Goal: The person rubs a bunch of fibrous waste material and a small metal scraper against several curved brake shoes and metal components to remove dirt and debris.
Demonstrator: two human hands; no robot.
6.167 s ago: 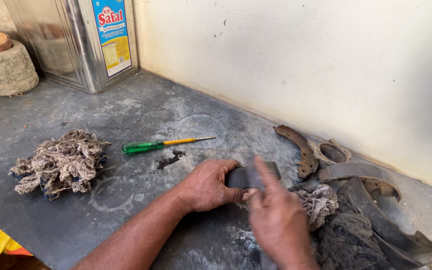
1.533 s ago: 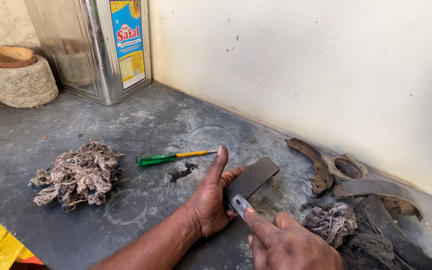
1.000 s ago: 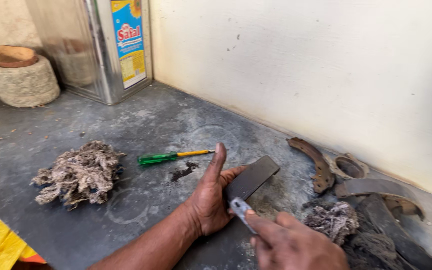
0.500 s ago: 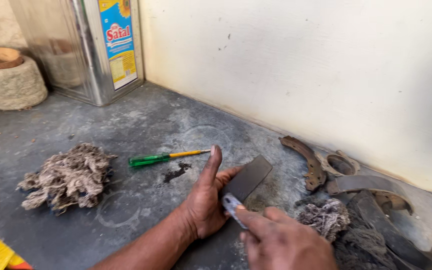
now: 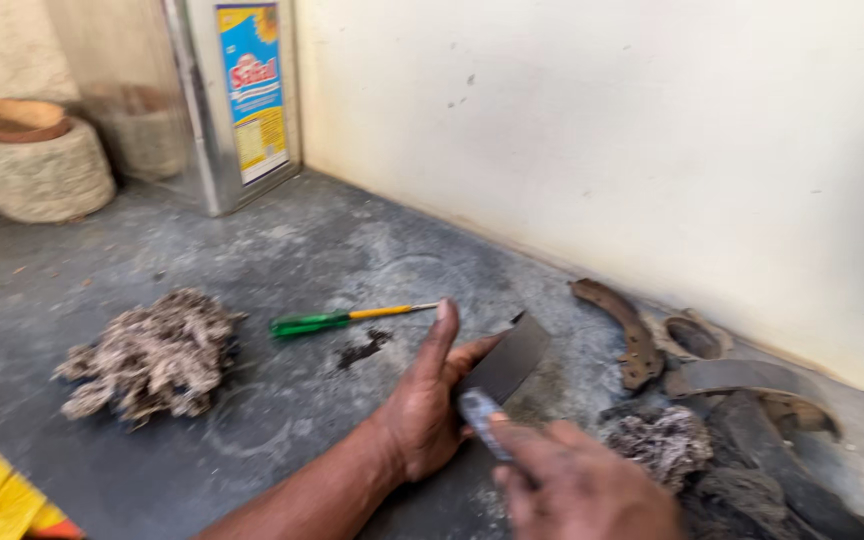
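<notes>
My left hand (image 5: pixel 430 400) steadies a dark curved brake shoe (image 5: pixel 508 362) that stands on its edge on the grey floor, fingers along its near side. At the bottom of the view my right hand (image 5: pixel 582 490) is shut on a small grey blade-like tool (image 5: pixel 479 414), whose tip lies against the near end of the shoe. The view is blurred. A green-handled screwdriver (image 5: pixel 337 320) lies on the floor just beyond my left hand.
A wad of grey cotton waste (image 5: pixel 152 352) lies to the left. Rusty brake shoes (image 5: pixel 622 325) and dirty rags (image 5: pixel 664 440) pile up on the right along the pale wall. A metal tin (image 5: pixel 222 100) and a round stone block (image 5: pixel 42 165) stand at the back left.
Six seconds ago both hands pressed the shoe flat on the floor. Since then it has been tipped up on edge, and my right hand has brought the small tool to its near end.
</notes>
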